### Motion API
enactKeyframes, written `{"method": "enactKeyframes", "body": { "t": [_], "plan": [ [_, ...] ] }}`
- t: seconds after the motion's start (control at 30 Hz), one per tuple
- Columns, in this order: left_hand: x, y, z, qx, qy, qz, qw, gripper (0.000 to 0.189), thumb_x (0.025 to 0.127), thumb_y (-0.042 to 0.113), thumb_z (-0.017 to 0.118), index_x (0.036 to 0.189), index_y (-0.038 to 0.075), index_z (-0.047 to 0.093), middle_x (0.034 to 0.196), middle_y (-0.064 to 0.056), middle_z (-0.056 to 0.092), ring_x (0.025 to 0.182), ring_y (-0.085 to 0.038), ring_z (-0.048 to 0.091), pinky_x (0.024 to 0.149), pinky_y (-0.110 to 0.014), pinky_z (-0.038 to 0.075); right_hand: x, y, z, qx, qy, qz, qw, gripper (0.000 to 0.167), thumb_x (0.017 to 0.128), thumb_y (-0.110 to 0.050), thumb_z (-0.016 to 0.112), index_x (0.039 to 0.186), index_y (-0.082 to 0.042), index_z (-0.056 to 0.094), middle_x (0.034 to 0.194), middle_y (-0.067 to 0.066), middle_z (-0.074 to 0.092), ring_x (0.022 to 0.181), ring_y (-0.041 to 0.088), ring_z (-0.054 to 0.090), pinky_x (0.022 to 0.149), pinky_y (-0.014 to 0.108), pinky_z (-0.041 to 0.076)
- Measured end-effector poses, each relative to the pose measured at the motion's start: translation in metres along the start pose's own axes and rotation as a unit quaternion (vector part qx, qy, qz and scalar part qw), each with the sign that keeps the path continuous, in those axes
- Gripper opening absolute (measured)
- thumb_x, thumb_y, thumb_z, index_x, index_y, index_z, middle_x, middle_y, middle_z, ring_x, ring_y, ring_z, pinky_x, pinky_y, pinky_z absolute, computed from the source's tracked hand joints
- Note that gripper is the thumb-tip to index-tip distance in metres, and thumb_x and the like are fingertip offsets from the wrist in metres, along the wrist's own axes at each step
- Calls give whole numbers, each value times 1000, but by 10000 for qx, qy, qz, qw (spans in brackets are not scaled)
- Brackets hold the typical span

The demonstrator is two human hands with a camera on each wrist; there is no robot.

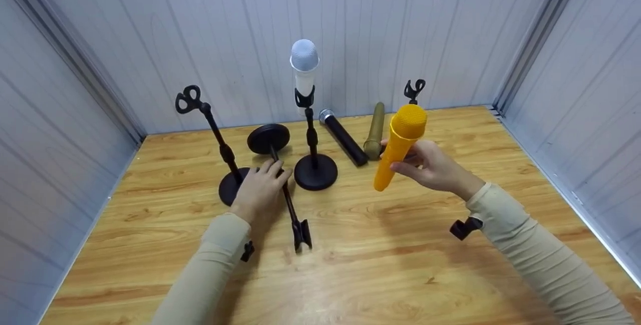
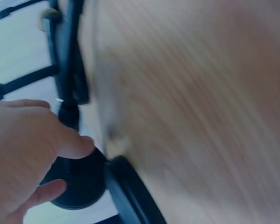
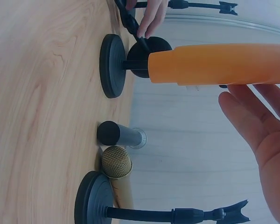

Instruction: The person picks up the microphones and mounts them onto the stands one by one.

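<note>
My right hand [image 1: 433, 167] holds a yellow-orange microphone [image 1: 400, 139] upright and slightly tilted, head up, between thumb and fingers. In the right wrist view its handle [image 3: 214, 65] crosses in front of the fingers. On the left, my left hand [image 1: 263, 185] grips the pole of a tipped-over black microphone stand [image 1: 290, 202]. That stand's round base [image 1: 269, 138] points toward the back wall and its clip [image 1: 301, 235] toward me. Fingers [image 2: 74, 144] show near black stand parts in the blurred left wrist view.
A white microphone [image 1: 304, 57] sits in an upright stand [image 1: 315, 172] at centre. Another upright stand [image 1: 220, 139] is beside my left hand. Behind lie a black microphone [image 1: 345, 139] and an olive-gold one [image 1: 375, 132]. A further stand's clip [image 1: 414, 88] rises behind the yellow microphone.
</note>
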State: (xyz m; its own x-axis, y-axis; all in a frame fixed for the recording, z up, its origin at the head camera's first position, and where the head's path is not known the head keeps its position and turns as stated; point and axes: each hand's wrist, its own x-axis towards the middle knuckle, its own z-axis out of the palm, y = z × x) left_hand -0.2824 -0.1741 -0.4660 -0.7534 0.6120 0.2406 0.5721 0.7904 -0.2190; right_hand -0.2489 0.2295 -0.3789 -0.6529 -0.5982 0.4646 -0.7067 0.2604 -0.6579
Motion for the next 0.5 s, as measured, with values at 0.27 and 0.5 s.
{"method": "enactKeyframes", "body": {
  "t": [0.27, 0.5],
  "plan": [
    [14, -5, 14, 814, -388, -13, 9959, 39, 95, 4, 69, 132, 16, 63, 141, -17, 52, 132, -39, 47, 97, -56, 47, -2, 2, 2, 38, 15, -41, 10000, 43, 97, 4, 64, 139, -3, 56, 115, 9, 68, 99, 20, 70, 77, 31, 60],
    [18, -3, 13, 832, -370, -113, 9958, 18, 99, 6, 62, 115, 11, 68, 128, -18, 55, 123, -42, 50, 91, -55, 48, -2, 5, 2, 78, 48, -79, 9999, 42, 97, 4, 65, 138, -1, 56, 114, 10, 68, 98, 19, 70, 78, 30, 60]
  ]
}}
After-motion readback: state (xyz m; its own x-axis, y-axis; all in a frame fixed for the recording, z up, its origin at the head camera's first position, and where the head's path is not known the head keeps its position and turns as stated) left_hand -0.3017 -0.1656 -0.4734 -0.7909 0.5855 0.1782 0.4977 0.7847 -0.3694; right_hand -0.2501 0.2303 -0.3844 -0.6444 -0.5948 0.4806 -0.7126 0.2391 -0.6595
